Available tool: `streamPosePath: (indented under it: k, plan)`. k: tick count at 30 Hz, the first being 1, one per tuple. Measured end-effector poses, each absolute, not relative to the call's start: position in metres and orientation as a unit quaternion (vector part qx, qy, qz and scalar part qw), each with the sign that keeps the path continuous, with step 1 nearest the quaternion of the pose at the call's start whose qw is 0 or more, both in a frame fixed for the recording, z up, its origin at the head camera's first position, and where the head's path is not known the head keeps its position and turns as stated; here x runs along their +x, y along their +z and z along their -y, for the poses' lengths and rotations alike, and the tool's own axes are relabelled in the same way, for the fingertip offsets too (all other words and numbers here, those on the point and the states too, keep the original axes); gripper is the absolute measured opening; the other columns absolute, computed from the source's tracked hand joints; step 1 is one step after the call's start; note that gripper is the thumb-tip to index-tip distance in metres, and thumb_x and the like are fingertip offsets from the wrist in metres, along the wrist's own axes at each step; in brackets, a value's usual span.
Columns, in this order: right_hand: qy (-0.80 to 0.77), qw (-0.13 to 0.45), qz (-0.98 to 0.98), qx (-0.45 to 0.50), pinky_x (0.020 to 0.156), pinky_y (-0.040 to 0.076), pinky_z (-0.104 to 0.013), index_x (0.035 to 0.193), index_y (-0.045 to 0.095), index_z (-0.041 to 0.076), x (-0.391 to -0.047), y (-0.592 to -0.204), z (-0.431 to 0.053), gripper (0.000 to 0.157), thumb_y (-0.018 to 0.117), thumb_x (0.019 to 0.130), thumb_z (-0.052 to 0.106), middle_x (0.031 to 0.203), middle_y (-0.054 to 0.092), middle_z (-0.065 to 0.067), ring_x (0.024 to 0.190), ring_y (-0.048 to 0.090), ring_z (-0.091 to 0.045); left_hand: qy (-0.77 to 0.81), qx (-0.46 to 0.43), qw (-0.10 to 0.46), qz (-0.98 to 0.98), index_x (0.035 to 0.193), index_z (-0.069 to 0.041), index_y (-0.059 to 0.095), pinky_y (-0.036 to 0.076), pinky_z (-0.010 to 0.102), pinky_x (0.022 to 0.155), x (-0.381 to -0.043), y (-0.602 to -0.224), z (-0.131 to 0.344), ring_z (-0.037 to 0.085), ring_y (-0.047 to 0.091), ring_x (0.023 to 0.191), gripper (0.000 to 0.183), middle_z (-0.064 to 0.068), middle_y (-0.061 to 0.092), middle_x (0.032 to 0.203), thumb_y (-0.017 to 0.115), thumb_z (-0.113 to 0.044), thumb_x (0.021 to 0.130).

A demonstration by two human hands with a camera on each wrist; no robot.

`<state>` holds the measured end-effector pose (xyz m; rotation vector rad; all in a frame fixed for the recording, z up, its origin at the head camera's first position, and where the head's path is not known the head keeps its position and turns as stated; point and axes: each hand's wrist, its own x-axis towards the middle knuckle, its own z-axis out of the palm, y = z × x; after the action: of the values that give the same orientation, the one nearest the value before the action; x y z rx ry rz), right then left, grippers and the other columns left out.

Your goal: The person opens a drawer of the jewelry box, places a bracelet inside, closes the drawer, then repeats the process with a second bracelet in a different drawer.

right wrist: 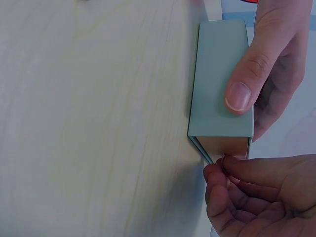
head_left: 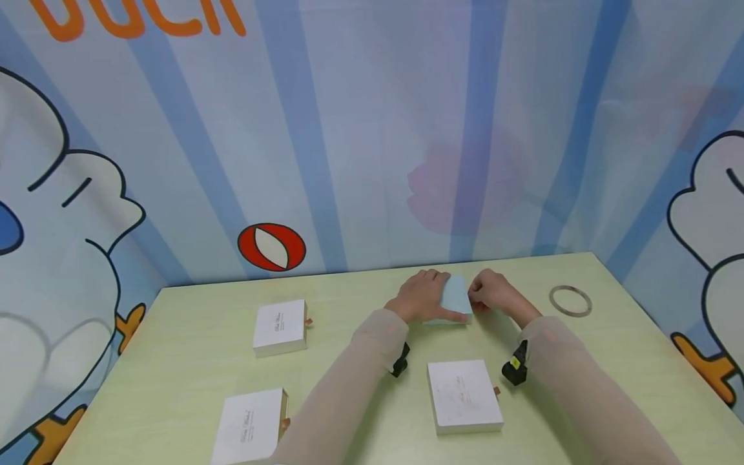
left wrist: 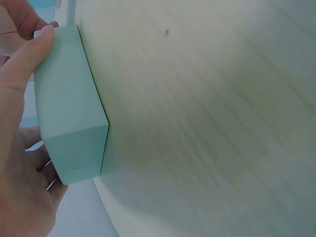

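A pale mint-green box (head_left: 455, 296) stands at the back of the table, right of the middle. My left hand (head_left: 425, 297) grips it, thumb along the near side and fingers over the far side. In the right wrist view the box's right end is open, with a brownish inner face (right wrist: 222, 145) showing inside the sleeve. Right at that end, my right hand (right wrist: 256, 192) pinches with thumb and forefinger what looks like the small pull tab; the fingertips mostly hide it.
White boxes with small brown ribbon tabs lie on the table: one at back left (head_left: 280, 327), one at front left (head_left: 250, 426), one near the front (head_left: 465, 397) between my forearms. A grey ring (head_left: 570, 301) lies at the back right. A printed cloth (head_left: 378, 142) hangs behind the table.
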<state>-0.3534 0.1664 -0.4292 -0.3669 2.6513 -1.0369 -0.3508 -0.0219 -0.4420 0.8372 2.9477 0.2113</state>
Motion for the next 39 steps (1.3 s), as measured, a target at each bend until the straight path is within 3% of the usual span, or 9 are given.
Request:
streamPosePath:
  k: [29,39]
  plan:
    - [-0.351,0.138,-0.917,-0.128,0.058,0.049,-0.03,0.085,0.07,-0.007,-0.3548,-0.4335,-0.1678,0.02,0.055,0.098,-0.003,0.071,0.065,-0.013,0.061,0.059,-0.021,0.067,0.262,0.058,-0.961,0.154,-0.012,0.034,0.038,0.031,0.107,-0.3483,-0.438,0.0203,0.02,0.046,0.129,0.1,0.007,0.047,0.145,0.065,-0.072,0.081]
    - [-0.358,0.135,-0.915,-0.124,0.059,0.049,-0.031,0.084,0.069,-0.008,-0.3532,-0.4331,-0.1718,0.021,0.054,0.098,-0.005,0.07,0.065,-0.015,0.061,0.059,-0.022,0.064,0.261,0.055,-0.962,0.153,-0.012,0.036,0.041,0.031,0.103,-0.3504,-0.44,0.0191,0.02,0.048,0.125,0.101,0.007,0.049,0.142,0.066,-0.074,0.079]
